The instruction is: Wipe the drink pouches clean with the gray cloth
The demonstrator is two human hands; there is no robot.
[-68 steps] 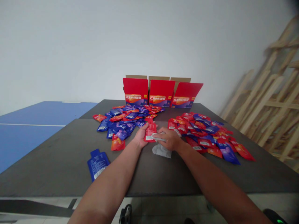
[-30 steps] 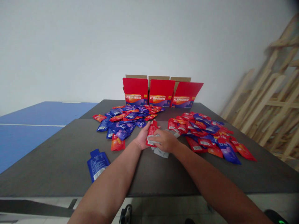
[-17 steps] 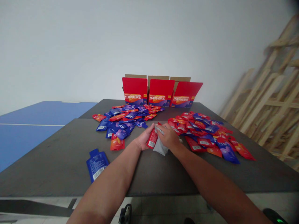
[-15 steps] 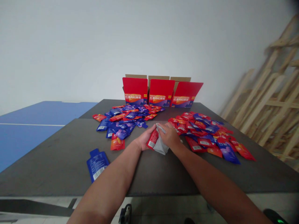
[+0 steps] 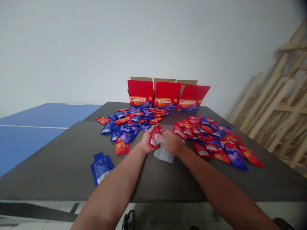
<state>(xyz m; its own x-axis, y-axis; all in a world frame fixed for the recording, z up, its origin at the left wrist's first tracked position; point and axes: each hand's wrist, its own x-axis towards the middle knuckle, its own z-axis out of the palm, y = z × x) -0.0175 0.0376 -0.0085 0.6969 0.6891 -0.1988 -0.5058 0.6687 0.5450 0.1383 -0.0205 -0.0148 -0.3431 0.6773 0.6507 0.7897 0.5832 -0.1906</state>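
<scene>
Pouch and cloth meet between the person's two hands, over the middle of the tabletop (image 5: 168, 185). The red pouch (image 5: 154, 138) lies slantwise in the left grip (image 5: 146, 140), barcode end toward the wearer; the thumb is along its upper left side, fingertips show past its far right corner, and the hold is closed but looks light. The right grip (image 5: 174, 143) is curled around a grey cloth (image 5: 165, 155), fingers against the pouch's right side, a loose fold hanging below. How much cloth is bunched in that palm, I can't tell.

Beyond the left hand spreads a left heap (image 5: 129, 124) of red and blue pouches, with an orange-red pouch (image 5: 122, 146) at its near end. A right heap (image 5: 211, 135) begins just past the right wrist and fans out toward the tabletop's right side. One blue pouch (image 5: 102, 168) lies apart, partly behind the left forearm. Three red cartons (image 5: 166, 95), flaps raised, stand side by side at the far end, before the wall.

A lane of dark surface runs between the heaps, and more lies between the cloth and the near edge, which both forearms cross.
</scene>
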